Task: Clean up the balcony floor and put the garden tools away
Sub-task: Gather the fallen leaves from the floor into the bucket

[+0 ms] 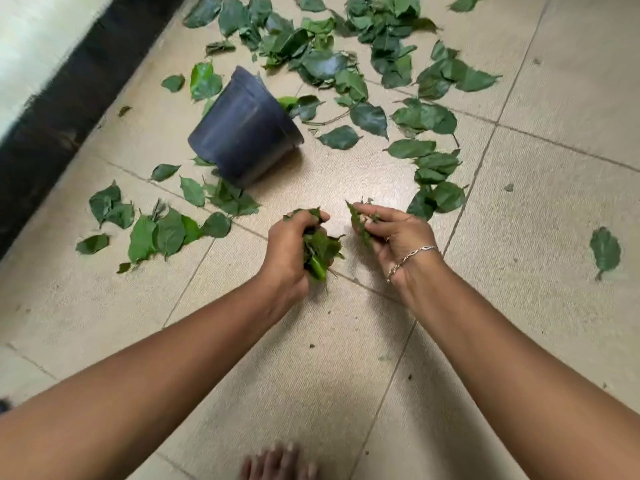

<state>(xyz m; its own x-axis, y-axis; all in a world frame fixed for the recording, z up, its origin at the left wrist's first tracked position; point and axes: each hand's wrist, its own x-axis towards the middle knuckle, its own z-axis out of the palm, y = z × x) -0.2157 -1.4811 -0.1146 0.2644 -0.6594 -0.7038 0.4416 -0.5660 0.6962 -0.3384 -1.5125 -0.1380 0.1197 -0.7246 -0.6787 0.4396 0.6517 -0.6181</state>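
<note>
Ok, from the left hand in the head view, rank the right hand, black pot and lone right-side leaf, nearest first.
1. right hand, close alongside.
2. black pot, tipped over, ahead-left.
3. lone leaf, far right.

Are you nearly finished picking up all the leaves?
Not nearly. The tiles nearest the feet look mostly bare. The left hand grips a bunch and the right hand pinches a few leaves. Many loose leaves lie around the tipped pot and beyond it. No garden tools are in view.
</note>
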